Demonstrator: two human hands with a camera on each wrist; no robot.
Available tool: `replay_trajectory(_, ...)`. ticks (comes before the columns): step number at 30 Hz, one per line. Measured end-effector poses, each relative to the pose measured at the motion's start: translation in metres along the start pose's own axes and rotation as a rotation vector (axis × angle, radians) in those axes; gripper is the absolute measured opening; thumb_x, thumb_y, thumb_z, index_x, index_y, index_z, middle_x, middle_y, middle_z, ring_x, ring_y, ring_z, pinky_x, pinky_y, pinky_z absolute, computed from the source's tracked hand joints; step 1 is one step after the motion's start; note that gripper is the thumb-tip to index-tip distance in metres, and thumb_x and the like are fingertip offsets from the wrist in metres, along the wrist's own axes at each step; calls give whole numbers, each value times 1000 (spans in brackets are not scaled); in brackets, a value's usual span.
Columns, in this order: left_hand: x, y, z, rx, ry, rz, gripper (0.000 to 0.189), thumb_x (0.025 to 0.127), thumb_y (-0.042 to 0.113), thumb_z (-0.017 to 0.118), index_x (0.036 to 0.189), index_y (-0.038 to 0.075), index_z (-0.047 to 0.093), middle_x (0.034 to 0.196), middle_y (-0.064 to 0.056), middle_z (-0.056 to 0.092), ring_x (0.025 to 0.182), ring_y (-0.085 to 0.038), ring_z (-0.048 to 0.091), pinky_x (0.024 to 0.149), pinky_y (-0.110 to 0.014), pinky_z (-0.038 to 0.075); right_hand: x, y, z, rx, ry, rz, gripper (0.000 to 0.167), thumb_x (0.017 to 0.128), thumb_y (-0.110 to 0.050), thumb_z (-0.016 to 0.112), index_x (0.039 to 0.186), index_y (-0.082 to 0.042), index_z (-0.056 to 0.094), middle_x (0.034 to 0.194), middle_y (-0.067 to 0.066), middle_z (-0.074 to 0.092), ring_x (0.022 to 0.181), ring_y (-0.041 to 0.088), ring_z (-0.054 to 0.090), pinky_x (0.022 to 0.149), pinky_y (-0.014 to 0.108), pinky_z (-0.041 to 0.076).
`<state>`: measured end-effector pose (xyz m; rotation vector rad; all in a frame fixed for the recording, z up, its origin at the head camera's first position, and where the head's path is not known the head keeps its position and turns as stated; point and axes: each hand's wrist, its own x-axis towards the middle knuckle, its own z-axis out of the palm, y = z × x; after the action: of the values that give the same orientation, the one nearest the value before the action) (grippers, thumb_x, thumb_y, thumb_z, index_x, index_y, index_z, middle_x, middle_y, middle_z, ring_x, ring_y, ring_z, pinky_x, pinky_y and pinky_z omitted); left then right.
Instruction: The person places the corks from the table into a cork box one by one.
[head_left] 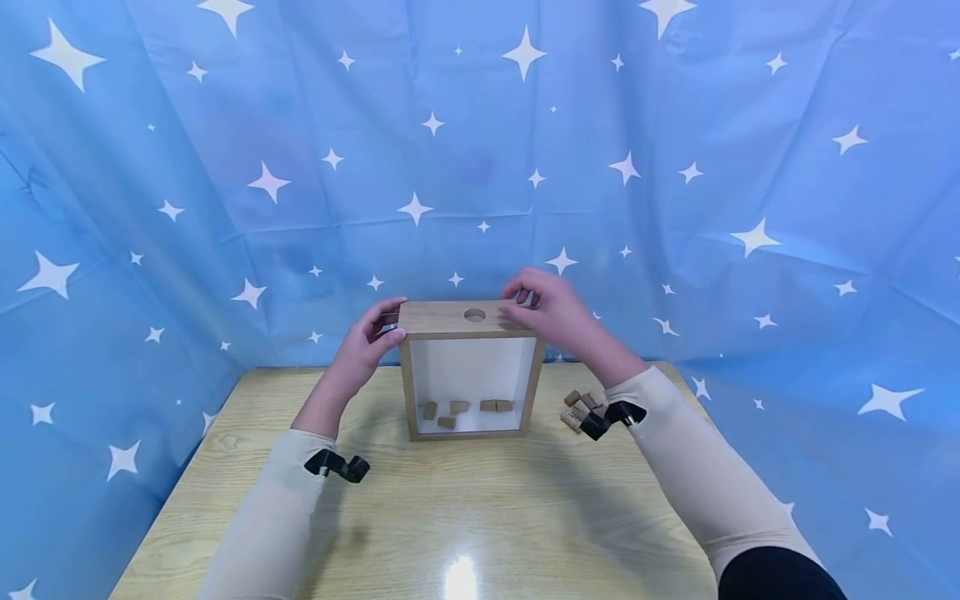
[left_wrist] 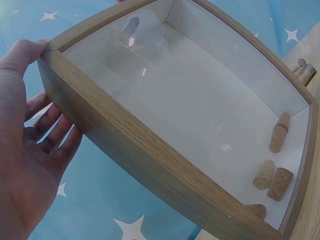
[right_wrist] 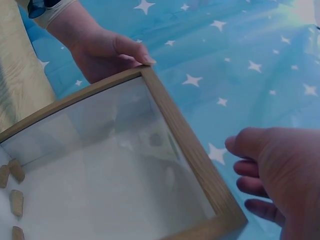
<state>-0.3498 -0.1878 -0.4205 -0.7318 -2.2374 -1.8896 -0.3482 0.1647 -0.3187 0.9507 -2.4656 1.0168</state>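
Observation:
A wooden-framed box (head_left: 406,392) with a clear front stands upright on the table, a round hole (head_left: 475,315) in its top. Several corks (head_left: 447,422) lie on its floor behind the pane. My left hand (head_left: 360,346) grips the upper left corner, with the thumb at the front edge and fingers along the side (left_wrist: 37,135). Above the right end of the top, just right of the hole, is my right hand (head_left: 551,312). Its fingers (right_wrist: 252,186) are loosely bent, and no object shows between them in the right wrist view.
A small pile of corks (head_left: 572,398) lies on the table (head_left: 450,517) to the right of the box, partly behind the right wrist's camera (head_left: 596,426). Behind the table hangs a blue cloth (head_left: 480,167) with white stars.

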Motion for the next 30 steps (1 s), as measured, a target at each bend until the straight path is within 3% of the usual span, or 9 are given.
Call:
replay_trajectory(9, 1, -1, 1, -5, -3, 3, 58, 112, 22, 66, 167, 11, 47, 160, -16, 51, 147, -32, 49, 113, -30, 47, -20, 18, -16, -11, 81, -6, 6, 101, -9, 83, 106, -8, 80, 105, 4, 73, 92, 20, 65, 81, 38, 55)
replay_trajectory(18, -1, -2, 0, 5, 6, -10, 58, 113, 23, 65, 167, 13, 48, 159, -15, 51, 146, -31, 49, 115, -36, 45, -43, 36, -28, -14, 121, 63, 8, 100, -8, 84, 106, -9, 80, 103, 3, 73, 91, 19, 66, 79, 33, 55)
replay_trajectory(25, -2, -2, -1, 11, 9, -11, 58, 113, 24, 65, 167, 14, 48, 160, -14, 50, 147, -30, 47, 119, -42, 43, -68, 55, -32, 27, 157, 169, 8, 103, -11, 82, 109, -6, 81, 103, 7, 74, 91, 22, 66, 76, 27, 54)
replay_trajectory(30, 0, -3, 1, 6, 4, -1, 58, 113, 23, 65, 167, 12, 48, 160, -15, 50, 147, -31, 47, 116, -34, 44, -94, 73, -31, 45, 153, 254, 11, 105, -15, 80, 111, -6, 80, 104, 8, 73, 90, 25, 65, 73, 26, 54)
